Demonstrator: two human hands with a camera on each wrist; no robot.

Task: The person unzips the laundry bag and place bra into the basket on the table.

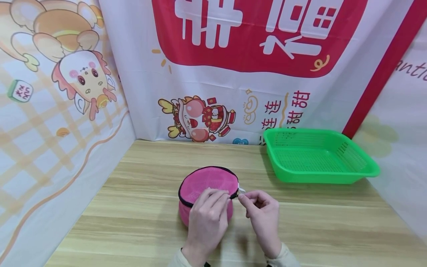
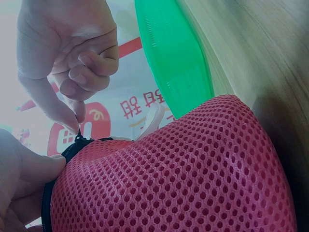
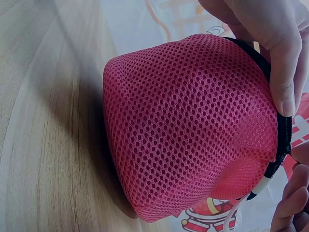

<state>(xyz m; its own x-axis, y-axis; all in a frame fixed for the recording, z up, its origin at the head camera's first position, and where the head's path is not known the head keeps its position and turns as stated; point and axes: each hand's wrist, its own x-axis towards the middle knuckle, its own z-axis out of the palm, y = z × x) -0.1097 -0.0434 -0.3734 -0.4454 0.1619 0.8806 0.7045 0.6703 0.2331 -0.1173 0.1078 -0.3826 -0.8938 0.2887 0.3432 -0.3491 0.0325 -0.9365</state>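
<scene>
A round pink mesh bag [image 1: 207, 180] with a black zipper [image 3: 286, 130] round its top edge stands on the wooden table. My left hand [image 1: 207, 218] pinches that zippered edge at the near side, with the thumb on the zipper tape in the right wrist view. To the right, my right hand [image 1: 264, 218] pinches the small black zipper pull [image 2: 78, 131] between thumb and forefinger, its other fingers curled in. A white fabric loop [image 2: 153, 118] sticks out from the bag's edge near the pull. Mesh covers the top, and the bag's inside is hidden.
A green plastic basket [image 1: 320, 178] with perforated walls stands at the back right of the wooden table [image 1: 146, 222]. Printed cloths hang behind the table [image 1: 143, 92] and along its left [image 1: 66, 148] and right sides.
</scene>
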